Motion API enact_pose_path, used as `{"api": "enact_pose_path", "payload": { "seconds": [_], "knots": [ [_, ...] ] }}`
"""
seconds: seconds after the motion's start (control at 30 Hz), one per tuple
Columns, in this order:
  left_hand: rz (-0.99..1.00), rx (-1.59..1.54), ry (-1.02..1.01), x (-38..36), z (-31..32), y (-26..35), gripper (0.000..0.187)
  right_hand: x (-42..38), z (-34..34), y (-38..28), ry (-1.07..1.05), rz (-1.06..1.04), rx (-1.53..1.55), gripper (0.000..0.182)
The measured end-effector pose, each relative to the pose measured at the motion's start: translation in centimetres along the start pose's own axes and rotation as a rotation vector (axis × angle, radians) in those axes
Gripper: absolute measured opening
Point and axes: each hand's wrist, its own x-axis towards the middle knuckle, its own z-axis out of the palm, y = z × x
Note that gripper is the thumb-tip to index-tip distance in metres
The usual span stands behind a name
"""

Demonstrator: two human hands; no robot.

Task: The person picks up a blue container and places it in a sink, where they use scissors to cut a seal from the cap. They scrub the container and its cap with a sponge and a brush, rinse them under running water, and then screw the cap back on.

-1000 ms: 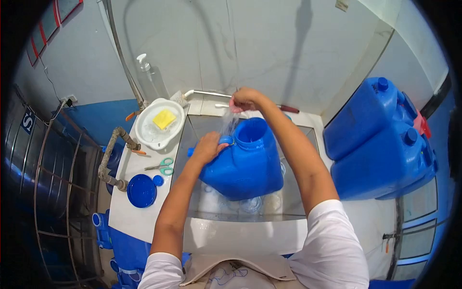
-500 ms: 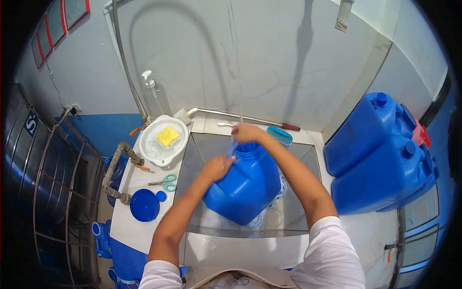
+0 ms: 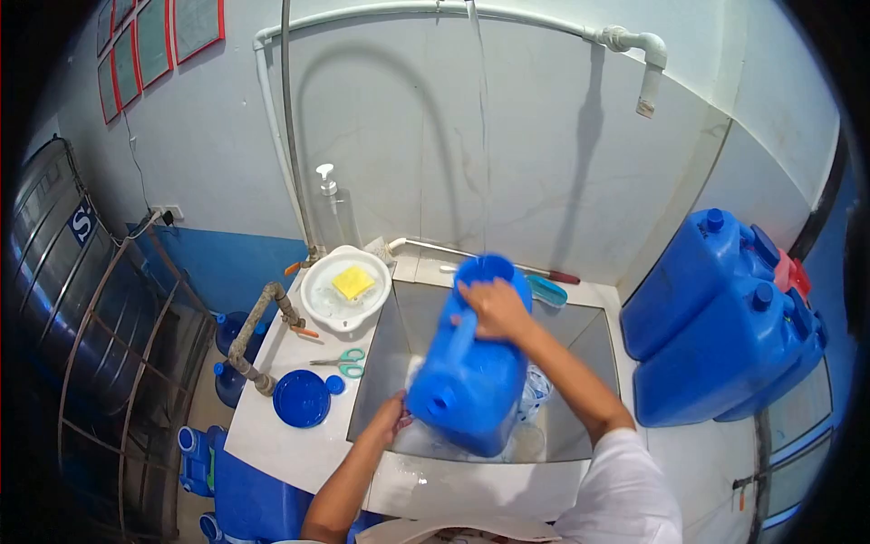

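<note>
A large blue jug (image 3: 471,390) leans over the sink (image 3: 580,363), its wide mouth tipped toward the wall and its handle facing up. My right hand (image 3: 497,310) is closed on the top of the handle, just below the mouth. Low on the jug's left side, my left hand (image 3: 391,419) holds it near the base, with its fingertips partly hidden. A thin stream of water (image 3: 485,154) comes down from above toward the mouth. Crumpled clear plastic (image 3: 536,392) lies in the sink beside the jug.
Left of the sink are a white basin (image 3: 319,308) with a yellow sponge (image 3: 353,282), scissors (image 3: 349,363), a blue lid (image 3: 302,399) and a pump bottle (image 3: 335,204). Big blue containers (image 3: 702,363) stand at right. A teal brush (image 3: 547,290) rests behind the sink.
The jug has turned so its handle now faces up. My right hand has moved from the mouth to the handle, and my left hand from near the neck down to the base. The view has shifted upward.
</note>
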Motion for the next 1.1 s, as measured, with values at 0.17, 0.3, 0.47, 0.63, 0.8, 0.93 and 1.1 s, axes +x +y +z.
{"api": "enact_pose_path", "payload": {
  "seconds": [0.17,0.3,0.47,0.63,0.8,0.93,1.1],
  "knots": [
    [-0.153,-0.287,-0.155,-2.0,-2.6,1.6,0.051,12.7,-11.6,1.7,0.184,0.187,-0.011,0.043],
    [0.222,-0.616,-0.038,-6.6,1.6,2.5,0.048,16.3,-13.9,3.6,0.198,0.303,0.016,0.037],
    [0.067,-0.793,-0.120,-18.4,-1.8,4.1,0.052,16.4,-12.4,2.6,-0.152,0.539,-0.009,0.046],
    [0.411,-0.607,0.000,-21.5,-6.2,8.2,0.053,16.4,-14.3,1.5,0.043,0.691,0.090,0.045],
    [0.371,-0.678,0.000,-18.5,-3.9,3.6,0.050,14.8,-10.8,2.8,-0.032,0.650,0.058,0.043],
    [0.399,-0.564,0.053,-23.1,-8.2,4.4,0.049,15.7,-11.7,-0.4,-0.103,0.606,0.077,0.044],
    [0.495,-0.507,0.202,-20.3,-8.0,5.6,0.050,16.8,-12.1,0.8,0.009,0.722,0.173,0.043]
  ]
}}
